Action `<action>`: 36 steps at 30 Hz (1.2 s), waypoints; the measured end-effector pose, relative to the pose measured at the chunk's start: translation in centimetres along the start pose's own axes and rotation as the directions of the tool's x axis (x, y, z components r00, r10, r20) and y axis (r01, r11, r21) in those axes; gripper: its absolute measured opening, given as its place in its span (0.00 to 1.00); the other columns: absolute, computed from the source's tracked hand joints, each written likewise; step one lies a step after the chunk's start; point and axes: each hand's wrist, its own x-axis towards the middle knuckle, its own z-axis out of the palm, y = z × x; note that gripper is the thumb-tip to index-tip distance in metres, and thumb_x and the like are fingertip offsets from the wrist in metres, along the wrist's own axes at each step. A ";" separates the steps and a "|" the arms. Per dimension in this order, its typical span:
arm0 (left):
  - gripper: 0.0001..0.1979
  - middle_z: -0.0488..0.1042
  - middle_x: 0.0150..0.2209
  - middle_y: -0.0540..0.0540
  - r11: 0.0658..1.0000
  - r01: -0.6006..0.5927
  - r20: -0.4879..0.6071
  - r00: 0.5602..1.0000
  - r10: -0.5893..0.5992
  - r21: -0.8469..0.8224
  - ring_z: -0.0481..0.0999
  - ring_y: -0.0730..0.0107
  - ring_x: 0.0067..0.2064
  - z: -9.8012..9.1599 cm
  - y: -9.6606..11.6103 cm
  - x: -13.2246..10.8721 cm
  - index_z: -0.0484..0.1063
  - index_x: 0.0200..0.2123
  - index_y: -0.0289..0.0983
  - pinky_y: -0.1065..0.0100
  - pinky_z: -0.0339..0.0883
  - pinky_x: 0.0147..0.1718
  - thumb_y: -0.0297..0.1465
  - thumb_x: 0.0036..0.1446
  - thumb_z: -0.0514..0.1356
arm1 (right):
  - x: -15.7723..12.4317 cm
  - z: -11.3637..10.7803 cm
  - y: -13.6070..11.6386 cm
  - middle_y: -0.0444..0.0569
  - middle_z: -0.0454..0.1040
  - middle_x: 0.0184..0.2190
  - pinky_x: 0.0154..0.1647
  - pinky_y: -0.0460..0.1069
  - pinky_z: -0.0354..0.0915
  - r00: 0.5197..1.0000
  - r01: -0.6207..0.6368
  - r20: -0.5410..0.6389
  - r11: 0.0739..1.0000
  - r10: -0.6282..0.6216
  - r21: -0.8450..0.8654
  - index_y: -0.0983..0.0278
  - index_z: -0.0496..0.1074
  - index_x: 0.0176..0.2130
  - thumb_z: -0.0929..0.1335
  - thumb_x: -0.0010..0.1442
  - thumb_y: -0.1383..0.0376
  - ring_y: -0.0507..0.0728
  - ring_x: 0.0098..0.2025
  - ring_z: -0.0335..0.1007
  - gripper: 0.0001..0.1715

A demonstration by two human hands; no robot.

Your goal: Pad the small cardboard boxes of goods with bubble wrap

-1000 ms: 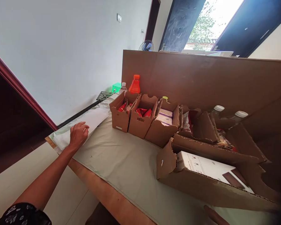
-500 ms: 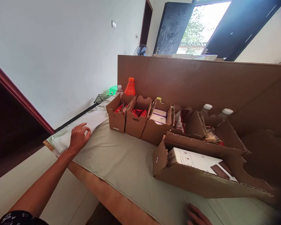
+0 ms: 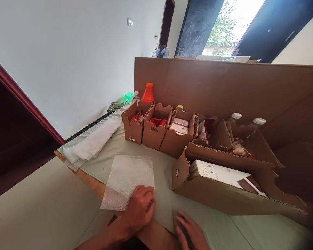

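A clear bubble wrap sheet (image 3: pixel 129 175) lies at the front of the table, its lower left corner hanging past the edge. My left hand (image 3: pixel 141 208) has its fingers curled closed on the sheet's near right edge. To the right of it, my right hand (image 3: pixel 190 231) hovers low at the table's front edge, fingers apart and nothing in them. More bubble wrap sheets (image 3: pixel 91 140) are stacked at the table's left end.
Cardboard bins (image 3: pixel 156 135) with red packets and white packs stand along the back. A longer cardboard bin (image 3: pixel 224 198) holding a white box (image 3: pixel 221 175) is at the right. Behind them rise an orange bottle (image 3: pixel 147 93) and a tall cardboard panel (image 3: pixel 211 86).
My left hand has come from the stack at the left to the table's front, bringing a bubble wrap sheet. My right hand has moved left, towards it.
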 end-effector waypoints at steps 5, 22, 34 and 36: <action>0.10 0.79 0.51 0.38 0.986 -0.015 0.085 0.996 0.030 -0.169 0.78 0.55 0.51 -0.4 2.4 -2.2 0.72 0.39 0.40 0.51 0.73 0.52 0.24 0.52 0.62 | 1.1 -0.4 -2.0 0.54 0.79 0.50 0.47 0.56 0.76 0.996 -0.068 -0.049 0.998 0.068 0.003 0.59 0.74 0.53 0.65 0.67 0.65 0.61 0.50 0.78 0.16; 0.11 0.77 0.55 0.39 0.986 0.161 0.100 0.981 -0.165 0.049 0.73 0.51 0.61 -9.6 -5.0 -6.6 0.76 0.45 0.42 0.48 0.71 0.57 0.33 0.61 0.59 | 6.5 2.0 -6.8 0.55 0.77 0.54 0.50 0.59 0.73 0.994 0.019 0.106 0.989 -0.034 0.144 0.59 0.77 0.45 0.63 0.62 0.77 0.61 0.54 0.73 0.21; 0.13 0.82 0.47 0.43 0.947 0.316 0.158 0.939 -0.304 -0.057 0.82 0.59 0.48 -11.6 -5.7 -6.2 0.77 0.48 0.42 0.63 0.77 0.42 0.36 0.62 0.58 | 5.7 -0.1 -8.0 0.47 0.77 0.29 0.31 0.46 0.70 0.780 -0.608 0.263 0.587 0.568 0.535 0.63 0.78 0.37 0.66 0.66 0.51 0.55 0.30 0.72 0.20; 0.13 0.83 0.34 0.46 0.908 0.416 0.195 0.896 -0.399 -0.054 0.81 0.63 0.33 -11.3 -5.7 -5.8 0.79 0.37 0.41 0.68 0.73 0.28 0.40 0.62 0.57 | 5.7 -0.4 -8.0 0.47 0.77 0.29 0.32 0.47 0.70 0.770 -0.616 0.275 0.561 0.575 0.553 0.63 0.78 0.37 0.66 0.65 0.51 0.55 0.31 0.72 0.20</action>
